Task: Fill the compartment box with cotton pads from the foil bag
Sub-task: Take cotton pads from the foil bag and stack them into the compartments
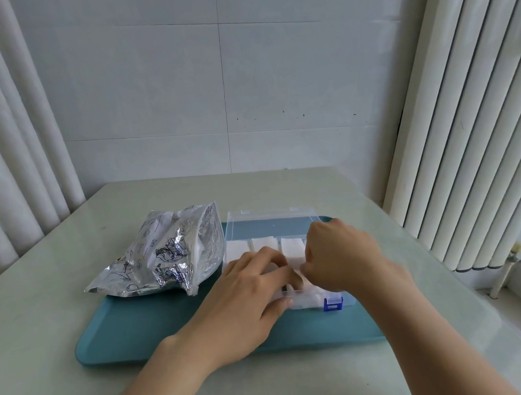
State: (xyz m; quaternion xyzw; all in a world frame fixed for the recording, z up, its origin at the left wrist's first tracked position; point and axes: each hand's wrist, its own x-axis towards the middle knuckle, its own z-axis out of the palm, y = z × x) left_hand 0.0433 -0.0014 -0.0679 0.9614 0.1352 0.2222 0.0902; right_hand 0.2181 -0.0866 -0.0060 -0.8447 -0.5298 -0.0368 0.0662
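Over the box [347,298], left hand [249,298] is pressing pads [289,246] flat-fingered; right hand [342,252] is curling, hold unclear; bag [167,256] probably next.

Pale green glossy tabletop [54,324]. Lying centre-near: teal rectangular plastic tray [143,325]. Crinkled silver foil bag [167,256] overlapping tray's far-left edge onto tabletop.

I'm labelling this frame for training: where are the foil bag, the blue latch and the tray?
foil bag [167,256], head view, on its crinkled printed front.
blue latch [333,304], head view, on the clip's front face.
tray [131,330], head view, on its bare teal surface, near left.
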